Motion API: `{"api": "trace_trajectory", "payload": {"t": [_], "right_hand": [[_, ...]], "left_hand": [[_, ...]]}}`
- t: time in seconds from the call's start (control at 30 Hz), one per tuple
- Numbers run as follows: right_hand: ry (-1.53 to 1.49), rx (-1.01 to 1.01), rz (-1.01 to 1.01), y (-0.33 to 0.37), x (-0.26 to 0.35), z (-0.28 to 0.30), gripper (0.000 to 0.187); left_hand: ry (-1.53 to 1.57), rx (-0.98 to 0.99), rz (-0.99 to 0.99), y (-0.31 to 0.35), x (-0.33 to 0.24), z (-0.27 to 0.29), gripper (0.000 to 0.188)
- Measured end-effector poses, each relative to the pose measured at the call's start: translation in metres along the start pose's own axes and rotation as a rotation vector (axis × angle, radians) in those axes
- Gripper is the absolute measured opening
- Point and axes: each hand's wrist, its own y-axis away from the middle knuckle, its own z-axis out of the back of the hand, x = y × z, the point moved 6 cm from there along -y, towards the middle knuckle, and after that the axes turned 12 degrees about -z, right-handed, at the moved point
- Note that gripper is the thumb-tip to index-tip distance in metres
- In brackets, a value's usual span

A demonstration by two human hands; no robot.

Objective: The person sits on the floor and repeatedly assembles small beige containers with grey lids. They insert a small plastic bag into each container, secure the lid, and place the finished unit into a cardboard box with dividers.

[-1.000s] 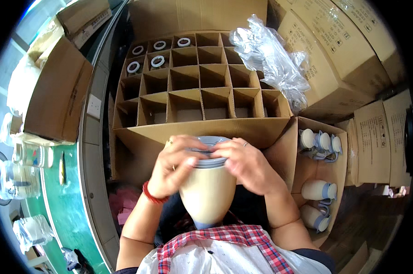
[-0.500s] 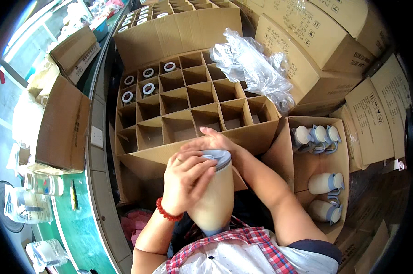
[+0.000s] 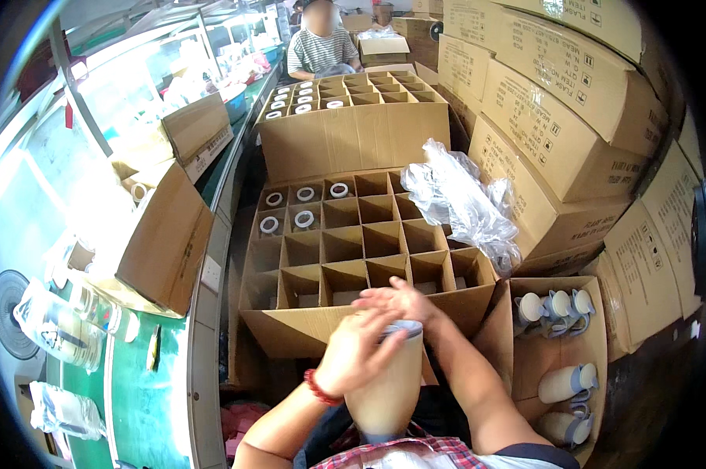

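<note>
I hold a tall cream-coloured jug [image 3: 384, 391] upright against my chest, just in front of a big cardboard carton with a cell divider [image 3: 345, 250]. My left hand [image 3: 353, 352] is wrapped over the jug's upper side and its grey lid [image 3: 403, 330]. My right hand [image 3: 396, 299] lies flat across the top of the lid with the fingers spread. A few cells at the carton's far left hold jugs [image 3: 304, 219], seen from above as white rings. The other cells look empty.
A smaller open box [image 3: 564, 352] at my right holds several cream jugs with handles. A crumpled clear plastic bag [image 3: 462, 203] lies on the carton's right edge. Stacked cartons [image 3: 571, 102] rise at the right. A green conveyor table [image 3: 142, 391] runs along the left. Another person [image 3: 321, 39] sits beyond a second divided carton [image 3: 345, 102].
My view has tilted up, showing the far carton and the other person. My hands shifted on the lid: the right hand moved over its top, the left stayed on the jug's side.
</note>
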Motion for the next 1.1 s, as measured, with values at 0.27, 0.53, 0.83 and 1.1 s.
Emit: {"api": "trace_trajectory", "payload": {"t": [0.27,0.53,0.83,1.1], "right_hand": [[0.825,-0.405,-0.113,0.062,-0.011,-0.046,0.064],[1.658,-0.96,0.102,0.109,0.028,-0.109,0.061],[-0.073,0.143,-0.173,-0.033,-0.03,-0.029,0.075],[1.275,-0.503,-0.065,0.079,0.003,-0.106,0.067]], "left_hand": [[0.472,-0.022,-0.183,0.05,0.08,0.0,0.025],[1.175,-0.207,0.357,0.082,0.123,-0.016,0.034],[-0.309,0.023,0.035,0.01,-0.004,-0.002,0.023],[1.422,-0.215,0.066,0.081,0.118,-0.021,0.036]]}}
